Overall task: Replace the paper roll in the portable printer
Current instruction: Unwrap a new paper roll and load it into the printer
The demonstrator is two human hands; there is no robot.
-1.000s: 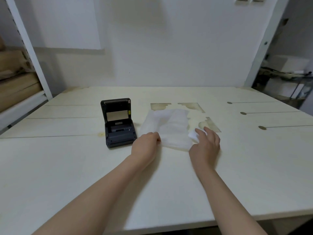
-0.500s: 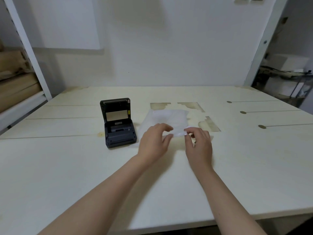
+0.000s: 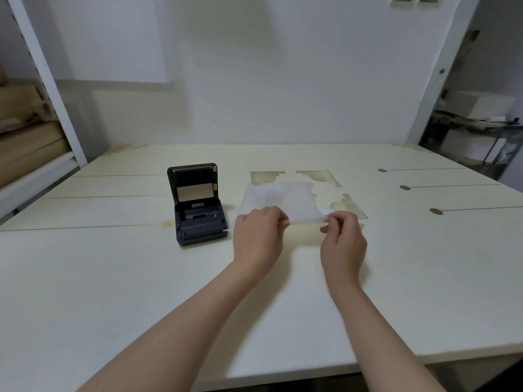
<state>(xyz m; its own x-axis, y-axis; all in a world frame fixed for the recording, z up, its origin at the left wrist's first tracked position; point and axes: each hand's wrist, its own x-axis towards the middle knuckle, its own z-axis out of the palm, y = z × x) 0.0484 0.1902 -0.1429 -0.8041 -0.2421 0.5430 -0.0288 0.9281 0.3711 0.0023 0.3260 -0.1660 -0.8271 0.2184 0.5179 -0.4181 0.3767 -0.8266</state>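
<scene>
Printer (image 3: 198, 205) lid open. Left hand (image 3: 257, 236), right hand (image 3: 343, 241) each pinch near edge of white pouch (image 3: 283, 198) — uneven pull could tear it.

Stained table (image 3: 119, 284), white wall (image 3: 283, 80) — cardboard (image 3: 25, 145) on shelving (image 3: 39, 176)

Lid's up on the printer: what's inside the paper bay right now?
In the printer bay only dark plastic parts show, no white roll. Its front wall hides the bay's near floor. The left hand and right hand pinch the white wrapper beside it.
</scene>
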